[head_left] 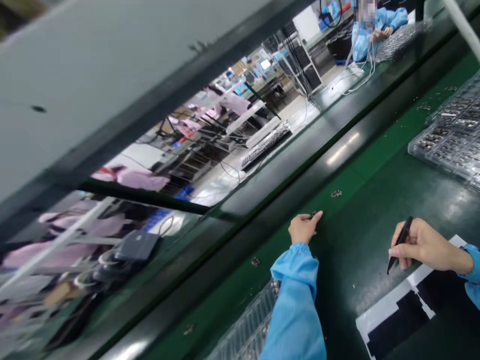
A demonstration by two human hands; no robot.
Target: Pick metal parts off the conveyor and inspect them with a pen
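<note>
My left hand [303,228], in a blue sleeve, reaches out over the green conveyor belt [360,172]. Its thumb and fingers close around a small metal part [313,214], mostly hidden by the fingers. In my right hand [425,245] are slim black tweezers [401,237], held like a pen with the pointed end down. That tip hovers over the dark green worktop [348,260], touching nothing that I can see. Below the right hand lies a white sheet [362,325] with black rectangular pieces [397,325] on it.
More small metal parts [336,193] lie spaced along the belt. A clear plastic tray [243,320] sits partly under my left forearm. Stacked trays of parts [450,135] stand at the right. Across the belt, a co-worker in blue [390,20] sits by another tray.
</note>
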